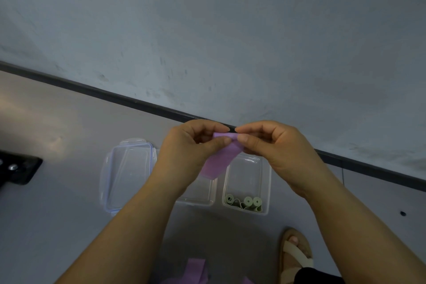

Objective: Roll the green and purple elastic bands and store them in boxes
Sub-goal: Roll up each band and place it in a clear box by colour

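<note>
Two-handed, holding the purple elastic band up in the air. Pinching its top end, turned over on itself, with the left hand, thumb below and forefinger curled over, other fingers tucked in behind. Gripping the same end from the other side with the right hand, thumb and forefinger tips closing on the band and nearly meeting the left fingertips. Letting the rest of the band hang flat, slanting down toward the left wrist, in front of the middle box.

Looking down past the hands at three clear plastic pieces lying side by side on the grey floor. Seeing the lid with blue-edged clip flaps furthest left, then the middle box, partly hidden behind the left forearm and the band, so unable to tell what it is holding, and the right box just beside it. Seeing green bands lying rolled up at the near end of the right box, with a loose tail between them. Catching more purple band at the bottom edge, a sandalled foot near it, a black bracket far left, and a dark skirting strip running under the pale wall.
</note>
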Motion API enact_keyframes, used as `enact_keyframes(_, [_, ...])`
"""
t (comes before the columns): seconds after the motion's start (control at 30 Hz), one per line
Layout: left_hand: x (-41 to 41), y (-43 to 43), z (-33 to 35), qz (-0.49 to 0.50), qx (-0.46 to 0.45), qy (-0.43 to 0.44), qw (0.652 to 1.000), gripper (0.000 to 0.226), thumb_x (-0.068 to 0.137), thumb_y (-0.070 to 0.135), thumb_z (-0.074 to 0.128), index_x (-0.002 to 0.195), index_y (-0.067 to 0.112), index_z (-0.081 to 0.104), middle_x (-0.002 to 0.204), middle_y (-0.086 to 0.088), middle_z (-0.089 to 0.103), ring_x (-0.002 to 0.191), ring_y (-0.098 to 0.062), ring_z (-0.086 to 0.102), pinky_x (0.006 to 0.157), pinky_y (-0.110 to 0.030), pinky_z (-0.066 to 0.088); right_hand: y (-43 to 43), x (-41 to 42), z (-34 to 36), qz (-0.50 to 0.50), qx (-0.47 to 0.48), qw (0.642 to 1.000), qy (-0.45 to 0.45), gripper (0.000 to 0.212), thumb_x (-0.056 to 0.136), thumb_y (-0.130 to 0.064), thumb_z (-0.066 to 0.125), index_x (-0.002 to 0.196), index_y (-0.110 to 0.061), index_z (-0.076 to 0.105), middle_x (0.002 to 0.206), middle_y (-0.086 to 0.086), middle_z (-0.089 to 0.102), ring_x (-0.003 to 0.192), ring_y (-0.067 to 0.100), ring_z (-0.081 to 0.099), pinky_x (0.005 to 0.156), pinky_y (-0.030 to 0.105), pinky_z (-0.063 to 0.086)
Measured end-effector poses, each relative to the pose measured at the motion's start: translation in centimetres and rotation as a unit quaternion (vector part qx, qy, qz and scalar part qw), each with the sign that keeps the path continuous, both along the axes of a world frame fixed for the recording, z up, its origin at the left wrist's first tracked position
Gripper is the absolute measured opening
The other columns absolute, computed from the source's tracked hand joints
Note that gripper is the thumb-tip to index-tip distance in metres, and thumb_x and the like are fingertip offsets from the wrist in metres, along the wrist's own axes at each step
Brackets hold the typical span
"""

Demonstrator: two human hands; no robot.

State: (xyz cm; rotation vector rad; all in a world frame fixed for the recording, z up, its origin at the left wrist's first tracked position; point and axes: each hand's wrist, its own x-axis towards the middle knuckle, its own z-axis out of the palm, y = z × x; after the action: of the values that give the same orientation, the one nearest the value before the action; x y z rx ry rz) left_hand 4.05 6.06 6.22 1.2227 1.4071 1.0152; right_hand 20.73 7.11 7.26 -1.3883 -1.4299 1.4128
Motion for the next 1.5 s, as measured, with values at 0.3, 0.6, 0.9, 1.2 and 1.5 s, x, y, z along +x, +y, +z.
enact_keyframes(0.3, [0.0,0.0,0.3,-0.062,-0.089,-0.106,0.988,0.036,0.061,0.041,0.064,0.09,0.021,0.071,0.091,-0.002,0.074,0.091,-0.019,0.068,0.087,-0.037,0.054,0.0,0.1,0.4,-0.018,-0.021,0.997,0.07,0.018,0.065,-0.026,0.068,0.082,-0.02,0.07,0.079,-0.002,0.074,0.076,0.012,0.071,0.068,0.018,0.055])
enact_keyframes(0.6, [-1.4,0.2,0.2,-0.186,-0.151,-0.202,0.95,0.027,0.066,0.034,0.078,0.085,0.015,0.076,0.09,-0.008,0.072,0.083,-0.017,0.066,0.076,-0.031,0.054,-0.4,1.6,1.4,0.194,-0.04,0.98,0.011,0.049,0.068,-0.031,0.079,0.11,-0.046,0.057,0.106,-0.02,0.061,0.095,0.013,0.063,0.082,0.029,0.056])
enact_keyframes(0.9, [-1.1,-0.2,0.1,-0.284,-0.204,-0.252,0.903,0.042,0.05,0.044,0.085,0.077,0.014,0.076,0.078,0.0,0.071,0.076,-0.011,0.066,0.07,-0.022,0.054,-0.8,1.6,2.0,0.296,-0.033,0.954,-0.026,0.063,0.062,-0.021,0.079,0.113,-0.047,0.053,0.108,-0.025,0.055,0.095,0.009,0.059,0.08,0.032,0.055])
enact_keyframes(1.2, [-0.9,-0.2,0.2,-0.275,-0.213,-0.251,0.903,0.033,0.051,0.038,0.081,0.074,0.015,0.077,0.079,0.001,0.073,0.079,-0.009,0.068,0.069,-0.02,0.053,-0.9,1.7,2.0,0.289,0.003,0.957,-0.038,0.059,0.061,-0.02,0.08,0.113,-0.038,0.058,0.119,-0.025,0.052,0.1,0.014,0.057,0.077,0.033,0.053])
enact_keyframes(1.5, [-1.0,-0.1,-0.1,-0.289,-0.199,-0.184,0.918,0.044,0.047,0.052,0.083,0.074,0.018,0.077,0.077,0.001,0.072,0.078,-0.011,0.066,0.077,-0.028,0.052,-0.8,1.8,2.1,0.289,0.009,0.954,-0.074,0.062,0.059,-0.031,0.08,0.115,-0.035,0.056,0.116,-0.024,0.055,0.095,0.01,0.059,0.08,0.042,0.055])
